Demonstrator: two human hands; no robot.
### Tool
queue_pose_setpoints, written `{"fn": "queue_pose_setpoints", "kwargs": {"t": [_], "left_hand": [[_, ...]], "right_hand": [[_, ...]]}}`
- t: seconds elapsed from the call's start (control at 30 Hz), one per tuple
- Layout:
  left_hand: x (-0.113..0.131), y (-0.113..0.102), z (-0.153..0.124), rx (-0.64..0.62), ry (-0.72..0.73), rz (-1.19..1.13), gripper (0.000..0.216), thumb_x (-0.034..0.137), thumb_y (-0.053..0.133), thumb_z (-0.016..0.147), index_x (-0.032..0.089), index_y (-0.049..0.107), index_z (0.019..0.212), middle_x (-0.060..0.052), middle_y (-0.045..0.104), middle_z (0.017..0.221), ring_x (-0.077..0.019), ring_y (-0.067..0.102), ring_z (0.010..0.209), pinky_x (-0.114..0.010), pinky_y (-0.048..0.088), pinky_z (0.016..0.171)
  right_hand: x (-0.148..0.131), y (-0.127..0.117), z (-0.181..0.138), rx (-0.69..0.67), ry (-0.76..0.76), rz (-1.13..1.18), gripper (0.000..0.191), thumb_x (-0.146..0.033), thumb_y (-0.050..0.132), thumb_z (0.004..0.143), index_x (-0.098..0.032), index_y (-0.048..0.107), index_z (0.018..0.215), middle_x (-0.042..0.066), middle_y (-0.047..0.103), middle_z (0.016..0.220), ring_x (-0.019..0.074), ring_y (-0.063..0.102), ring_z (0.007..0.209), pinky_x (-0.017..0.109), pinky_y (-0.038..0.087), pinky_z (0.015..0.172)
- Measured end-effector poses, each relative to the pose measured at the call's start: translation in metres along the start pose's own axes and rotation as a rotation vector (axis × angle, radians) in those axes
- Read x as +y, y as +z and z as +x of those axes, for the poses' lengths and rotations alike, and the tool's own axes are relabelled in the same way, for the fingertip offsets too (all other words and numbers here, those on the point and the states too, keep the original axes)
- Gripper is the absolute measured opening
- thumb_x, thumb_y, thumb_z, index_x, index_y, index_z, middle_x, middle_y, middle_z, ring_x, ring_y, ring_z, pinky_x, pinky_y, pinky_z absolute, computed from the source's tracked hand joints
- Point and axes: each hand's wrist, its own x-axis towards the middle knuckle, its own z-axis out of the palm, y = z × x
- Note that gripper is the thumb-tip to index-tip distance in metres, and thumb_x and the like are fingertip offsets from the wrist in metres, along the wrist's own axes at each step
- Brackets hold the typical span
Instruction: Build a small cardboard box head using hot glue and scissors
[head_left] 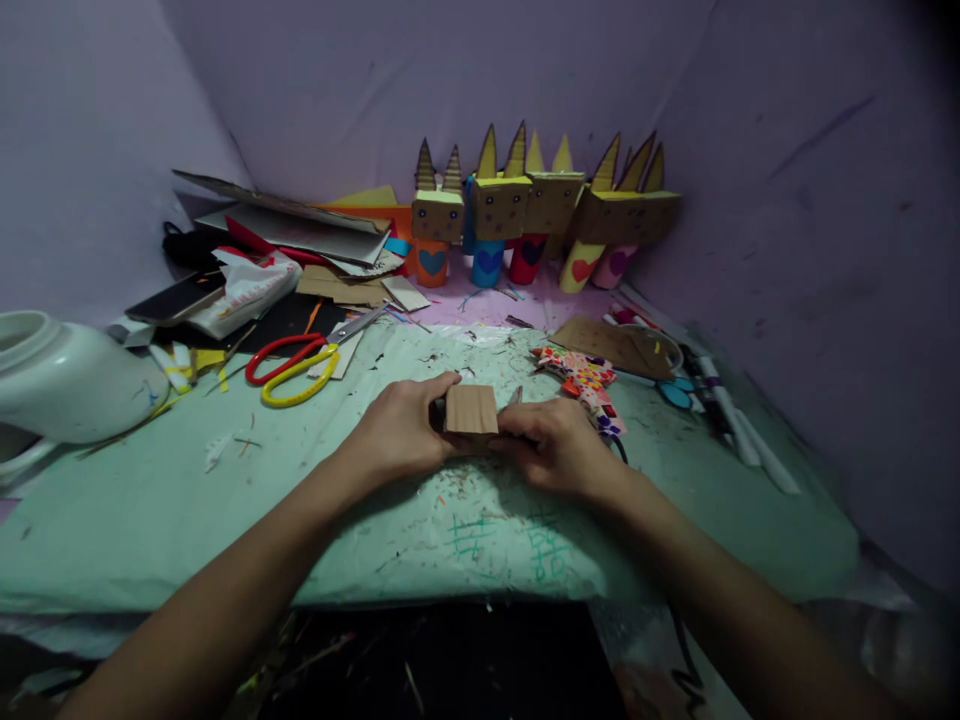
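A small brown cardboard box (472,410) is held just above the green-covered table, between my two hands. My left hand (409,425) is closed on its left side, the thumb along the upper edge. On the box's right side, the fingers of my right hand (559,440) are pinched against its lower corner. A small pointed tip rises beside the right fingers; I cannot make out what it belongs to. The underside of the box is hidden. Behind the right hand lies a floral-patterned piece (581,375).
Scissors (300,368) with red and yellow handles lie left, near a white ceramic jar (75,375) on its side. Cardboard scraps (345,287) pile up behind. Several horned cardboard figures (491,210) stand along the wall. Markers (724,410) lie at the right.
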Motion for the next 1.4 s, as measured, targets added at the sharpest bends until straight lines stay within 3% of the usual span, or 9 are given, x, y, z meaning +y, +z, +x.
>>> {"fn": "queue_pose_setpoints", "kwargs": {"t": [0.4, 0.57, 0.67, 0.8, 0.93, 1.23, 1.33, 1.37, 1.4], "left_hand": [[0.0, -0.001, -0.002, -0.009, 0.027, -0.087, 0.05, 0.03, 0.074, 0.061, 0.018, 0.064, 0.109, -0.006, 0.07, 0.086, -0.0229, 0.062, 0.076, -0.032, 0.048, 0.066], [0.001, -0.02, -0.002, -0.158, 0.056, -0.158, 0.067, 0.018, 0.067, 0.064, 0.02, 0.053, 0.129, -0.011, 0.067, 0.114, -0.0265, 0.06, 0.101, -0.035, 0.047, 0.085], [0.002, -0.033, -0.002, -0.147, -0.025, -0.261, 0.064, 0.016, 0.061, 0.065, 0.02, 0.054, 0.129, -0.011, 0.063, 0.122, -0.0233, 0.06, 0.101, -0.035, 0.047, 0.086], [0.001, -0.044, -0.004, -0.037, -0.169, -0.301, 0.031, 0.024, 0.061, 0.066, 0.015, 0.069, 0.094, -0.008, 0.07, 0.088, -0.0172, 0.061, 0.074, -0.03, 0.047, 0.069], [0.001, -0.047, -0.004, -0.036, -0.239, -0.235, 0.011, 0.026, 0.062, 0.062, 0.015, 0.065, 0.06, 0.0, 0.059, 0.054, -0.0118, 0.049, 0.052, -0.026, 0.037, 0.053], [0.003, -0.036, -0.003, 0.253, -0.133, -0.217, 0.047, 0.032, 0.055, 0.074, 0.02, 0.024, 0.041, 0.008, 0.017, 0.045, -0.0062, 0.019, 0.045, -0.026, 0.018, 0.047], [0.003, -0.034, -0.003, 0.262, -0.119, -0.3, 0.031, 0.029, 0.06, 0.073, 0.017, 0.044, 0.049, 0.006, 0.037, 0.051, -0.0066, 0.031, 0.046, -0.024, 0.029, 0.049], [0.003, -0.034, -0.004, 0.21, -0.092, -0.326, 0.01, 0.022, 0.063, 0.069, 0.015, 0.057, 0.065, 0.003, 0.051, 0.061, -0.0078, 0.039, 0.05, -0.025, 0.034, 0.052], [0.002, -0.034, -0.004, 0.134, -0.06, -0.343, 0.024, 0.015, 0.064, 0.065, 0.014, 0.063, 0.088, -0.002, 0.06, 0.078, -0.0097, 0.046, 0.056, -0.026, 0.039, 0.055]], "right_hand": [[-0.001, 0.0, -0.001, -0.008, 0.021, 0.012, 0.014, -0.012, 0.057, 0.074, -0.018, 0.061, 0.062, -0.001, 0.053, 0.053, 0.0106, 0.043, 0.049, 0.024, 0.026, 0.049], [-0.001, 0.0, -0.001, -0.003, 0.027, 0.013, 0.013, -0.012, 0.057, 0.074, -0.018, 0.062, 0.064, -0.001, 0.056, 0.055, 0.0111, 0.046, 0.05, 0.024, 0.029, 0.05], [-0.001, 0.0, -0.001, -0.003, 0.017, 0.021, 0.013, -0.013, 0.057, 0.076, -0.017, 0.063, 0.066, 0.0, 0.056, 0.055, 0.0112, 0.047, 0.05, 0.024, 0.03, 0.05], [0.0, 0.001, -0.002, 0.006, 0.0, 0.022, 0.014, -0.014, 0.056, 0.078, -0.017, 0.062, 0.066, 0.0, 0.054, 0.054, 0.0112, 0.045, 0.048, 0.024, 0.029, 0.049], [0.002, 0.003, -0.004, 0.014, -0.001, -0.003, 0.016, -0.017, 0.054, 0.079, -0.017, 0.061, 0.065, 0.001, 0.056, 0.055, 0.0123, 0.048, 0.049, 0.025, 0.031, 0.049], [0.003, 0.001, -0.004, 0.005, -0.029, 0.009, 0.02, -0.019, 0.051, 0.081, -0.018, 0.056, 0.062, 0.001, 0.056, 0.053, 0.0127, 0.05, 0.046, 0.024, 0.035, 0.047], [0.002, 0.001, -0.004, 0.004, -0.023, 0.025, 0.019, -0.019, 0.052, 0.08, -0.019, 0.055, 0.061, 0.001, 0.056, 0.052, 0.0128, 0.05, 0.046, 0.024, 0.035, 0.047], [0.002, 0.001, -0.004, 0.005, -0.016, 0.026, 0.019, -0.018, 0.052, 0.08, -0.019, 0.055, 0.061, 0.001, 0.056, 0.053, 0.0129, 0.05, 0.046, 0.024, 0.035, 0.047], [0.002, 0.001, -0.005, 0.008, -0.008, 0.025, 0.019, -0.019, 0.052, 0.08, -0.019, 0.054, 0.061, 0.001, 0.055, 0.052, 0.013, 0.05, 0.046, 0.024, 0.035, 0.047]]}}
